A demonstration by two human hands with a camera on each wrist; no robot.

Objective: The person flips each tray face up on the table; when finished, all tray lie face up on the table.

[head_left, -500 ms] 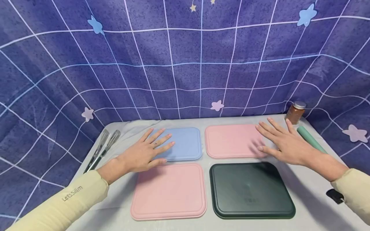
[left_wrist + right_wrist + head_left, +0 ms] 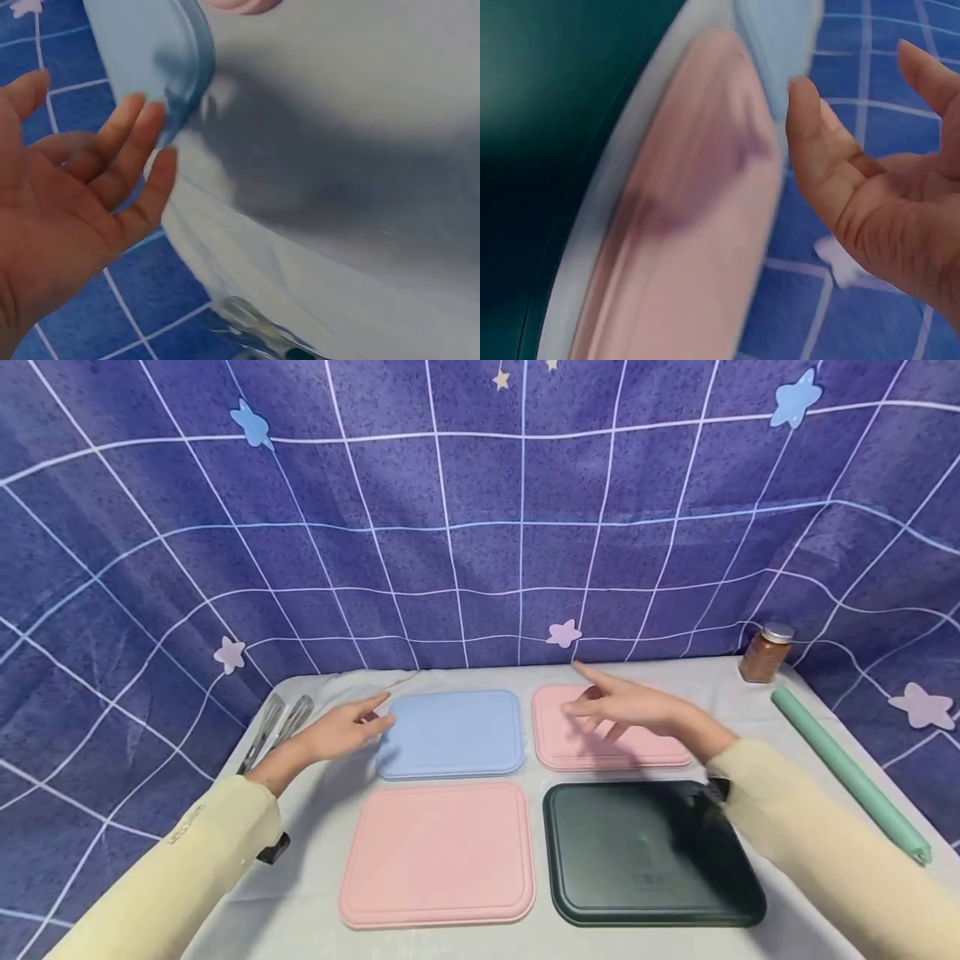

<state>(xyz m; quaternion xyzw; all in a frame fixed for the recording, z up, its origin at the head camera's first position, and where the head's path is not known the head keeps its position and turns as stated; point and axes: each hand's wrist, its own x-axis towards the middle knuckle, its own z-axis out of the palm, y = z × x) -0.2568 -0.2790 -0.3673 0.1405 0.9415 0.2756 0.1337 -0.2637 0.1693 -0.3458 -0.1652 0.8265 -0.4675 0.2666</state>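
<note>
Four flat boards with rounded corners lie in two rows: a blue board (image 2: pixel 456 735) and a pink board (image 2: pixel 555 747) behind, another pink board (image 2: pixel 438 856) and a dark green board (image 2: pixel 626 852) in front. At the blue board's left edge hovers my left hand (image 2: pixel 341 731), fingers loosely bent and holding nothing. My right hand (image 2: pixel 633 703) is above the rear pink board, casting a shadow on it. In the right wrist view, the fingers (image 2: pixel 814 154) curve loosely around nothing.
Two metal utensils (image 2: pixel 273 722) with dark handles lie at the left edge. A glass jar of brown contents (image 2: pixel 763 656) stands at the back right, with a long green roll (image 2: pixel 847 772) in front of it. A star-patterned blue curtain (image 2: pixel 480 560) hangs behind the white-covered table (image 2: pixel 300 893).
My right hand has swept left across the rear pink board, uncovering the green roll. The left hand has drawn back left off the blue board. Both hands' spread fingers are now loosely bent.
</note>
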